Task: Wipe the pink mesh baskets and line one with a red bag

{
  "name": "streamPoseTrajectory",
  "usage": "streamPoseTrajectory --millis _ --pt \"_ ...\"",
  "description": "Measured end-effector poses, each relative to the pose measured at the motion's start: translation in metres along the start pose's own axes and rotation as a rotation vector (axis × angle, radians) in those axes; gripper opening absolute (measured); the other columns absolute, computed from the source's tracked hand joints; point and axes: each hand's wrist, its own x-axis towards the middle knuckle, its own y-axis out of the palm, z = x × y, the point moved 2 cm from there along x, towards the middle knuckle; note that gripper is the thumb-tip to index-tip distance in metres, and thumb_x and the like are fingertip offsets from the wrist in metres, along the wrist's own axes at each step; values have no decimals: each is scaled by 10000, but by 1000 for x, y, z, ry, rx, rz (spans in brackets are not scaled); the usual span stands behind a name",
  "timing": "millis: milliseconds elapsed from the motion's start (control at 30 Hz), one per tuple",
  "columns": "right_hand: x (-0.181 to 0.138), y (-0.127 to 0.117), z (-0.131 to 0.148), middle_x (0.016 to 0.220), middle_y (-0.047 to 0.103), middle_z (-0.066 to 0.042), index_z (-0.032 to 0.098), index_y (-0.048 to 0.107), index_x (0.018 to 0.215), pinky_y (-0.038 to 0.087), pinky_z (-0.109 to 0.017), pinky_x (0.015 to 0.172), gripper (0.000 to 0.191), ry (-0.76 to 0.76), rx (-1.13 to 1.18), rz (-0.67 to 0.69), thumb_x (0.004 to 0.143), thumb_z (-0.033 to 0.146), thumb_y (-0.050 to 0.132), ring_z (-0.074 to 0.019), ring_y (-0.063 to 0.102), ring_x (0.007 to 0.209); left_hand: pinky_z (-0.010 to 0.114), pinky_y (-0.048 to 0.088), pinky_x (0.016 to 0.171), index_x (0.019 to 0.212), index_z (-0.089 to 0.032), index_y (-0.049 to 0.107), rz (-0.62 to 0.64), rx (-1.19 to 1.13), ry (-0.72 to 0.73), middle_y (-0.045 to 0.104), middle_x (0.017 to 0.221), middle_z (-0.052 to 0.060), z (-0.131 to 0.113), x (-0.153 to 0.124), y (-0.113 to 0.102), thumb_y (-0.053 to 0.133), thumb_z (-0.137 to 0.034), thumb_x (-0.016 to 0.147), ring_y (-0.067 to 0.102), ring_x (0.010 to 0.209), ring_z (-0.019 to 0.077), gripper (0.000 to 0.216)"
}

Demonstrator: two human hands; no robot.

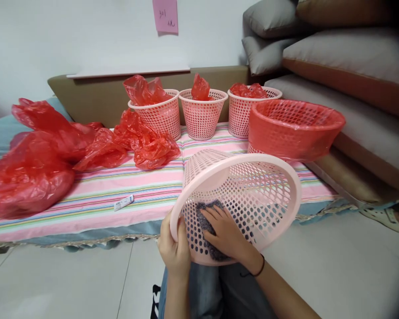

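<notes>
A pale pink perforated plastic wastebasket (199, 177) lies tilted above my lap, its open mouth turned toward me. My left hand (175, 248) grips its rim at the lower left, thumb inside and the other fingers outside, mostly hidden. Inside the basket, my right hand (224, 232) holds a dark grey cloth (204, 221) against the lower inner wall, with the fingers spread over it. Part of the cloth is covered by that hand.
Three pink baskets (203, 117) with red plastic bags stand at the back of the striped bed cover (153, 181). A red-lined basket (286, 137) is at right, near stacked cushions (352, 57). Loose red bags (46, 164) and a small white remote (123, 203) lie left.
</notes>
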Motion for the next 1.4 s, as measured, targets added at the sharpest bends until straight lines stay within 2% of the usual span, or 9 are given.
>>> streamPoseTrajectory --millis 233,367,467,600,800,900,1033,1200,1400 --pt "-14 -6 4 1559 419 -109 143 510 1446 230 -550 1214 575 40 11 -102 922 377 536 -362 285 1471 305 552 860 1143 -199 681 38 12 34 739 1043 66 -7 1 0 601 -290 909 702 942 202 263" --pt "-13 -2 4 1578 380 -129 124 439 1496 241 -584 1198 654 82 -14 -76 932 440 533 -407 219 1488 342 538 915 1133 -217 689 85 19 65 727 1022 67 -10 1 1 584 -318 917 685 966 216 260" --pt "-17 1 7 1569 406 -72 177 414 1516 202 -653 1179 645 120 -8 -38 930 424 522 -427 227 1477 347 535 925 1148 -219 689 61 0 54 727 1041 69 -10 0 2 583 -327 919 684 992 223 273" --pt "-26 3 14 1548 442 4 287 450 1496 256 -664 1136 602 185 -16 -86 916 423 533 -454 224 1465 346 534 930 1164 -216 686 48 -31 32 729 1094 74 -8 0 3 583 -327 923 686 1021 227 285" --pt "-31 4 18 1557 429 -6 328 461 1487 294 -689 1076 658 337 -26 -117 864 486 602 -519 317 1386 334 531 934 1163 -220 694 69 -28 -8 732 1096 65 -11 1 1 591 -337 921 684 1031 223 288" --pt "-28 -4 12 1522 479 -43 276 512 1449 332 -647 1074 637 273 39 -104 829 378 618 -468 401 1341 327 530 926 1176 -221 690 73 -31 -19 731 1100 63 -13 3 1 591 -340 923 685 1029 221 297" --pt "-26 -14 -1 1512 486 -53 257 531 1410 333 -501 1149 676 3 257 2 750 286 676 -317 462 1344 316 528 913 1157 -216 694 62 -28 -41 732 1092 58 -12 3 2 606 -343 914 685 1011 214 288" --pt "-26 -11 -5 1604 343 -65 285 470 1472 253 -599 1160 792 79 233 1 741 417 745 -383 333 1435 315 526 921 1160 -221 698 73 -43 -28 732 1110 58 -10 3 2 607 -340 910 682 1028 217 291" --pt "-31 -4 2 1518 483 -59 262 546 1395 294 -506 1176 697 -206 437 -36 717 198 691 -282 460 1374 308 529 890 1125 -200 703 68 -53 -45 736 1071 60 -5 5 0 620 -336 899 691 991 215 276"
